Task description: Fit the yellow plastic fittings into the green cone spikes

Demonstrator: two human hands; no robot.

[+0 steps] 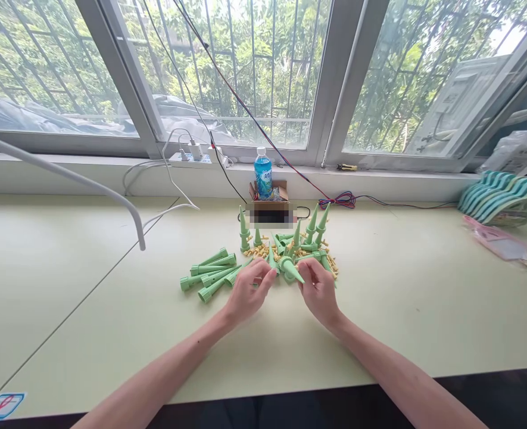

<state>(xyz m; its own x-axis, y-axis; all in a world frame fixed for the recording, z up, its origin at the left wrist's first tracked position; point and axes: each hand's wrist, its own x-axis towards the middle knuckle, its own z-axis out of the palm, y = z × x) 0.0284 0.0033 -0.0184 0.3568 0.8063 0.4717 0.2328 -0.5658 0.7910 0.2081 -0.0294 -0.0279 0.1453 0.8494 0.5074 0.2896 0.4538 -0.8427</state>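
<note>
Green plastic spikes lie in a loose group at the left of the pile, several with open ends toward the left. Other green spikes stand upright behind the hands, among small yellow pieces. My left hand is closed at the front of the pile, its thumb and fingers pressed together; what it may hold is hidden. My right hand is closed too, beside a green cone whose tip points toward it. Whether the fingers grip that cone or a small piece cannot be made out.
Behind the pile, a blue bottle stands in a small cardboard box. A cable coil lies to its right. Teal hangers and a pink item are at the far right. A white tube crosses the left.
</note>
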